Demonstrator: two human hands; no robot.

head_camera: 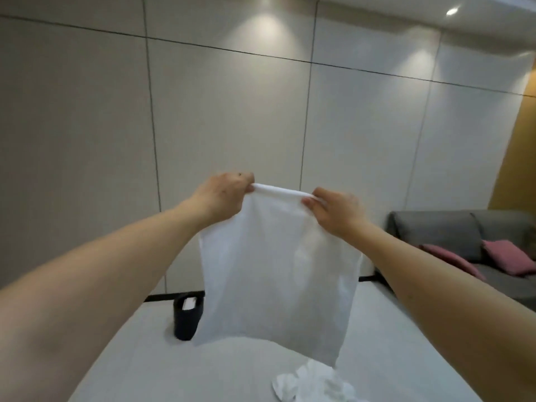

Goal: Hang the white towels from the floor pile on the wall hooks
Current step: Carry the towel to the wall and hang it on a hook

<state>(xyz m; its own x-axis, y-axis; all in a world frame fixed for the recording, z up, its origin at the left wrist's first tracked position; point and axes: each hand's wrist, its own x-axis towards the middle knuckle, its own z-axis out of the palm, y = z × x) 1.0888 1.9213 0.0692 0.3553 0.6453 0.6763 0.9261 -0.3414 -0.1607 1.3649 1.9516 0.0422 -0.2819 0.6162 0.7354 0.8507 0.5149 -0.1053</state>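
Note:
A white towel [278,274] hangs spread in front of me at the middle of the head view. My left hand [223,195] grips its top edge at the left end. My right hand [333,210] pinches the same edge at the right end. The rolled top edge stretches level between the two hands. Below, on the pale floor, lies a crumpled pile of white towels [313,384], partly hidden behind the hanging towel's lower corner. No hook shows on the panelled wall [232,117] behind the towel.
A black bin [185,317] with something white inside stands on the floor by the wall, left of the towel. A grey sofa [452,233] with pink cushions [507,256] fills the right side. A dark baseboard runs along the wall's foot.

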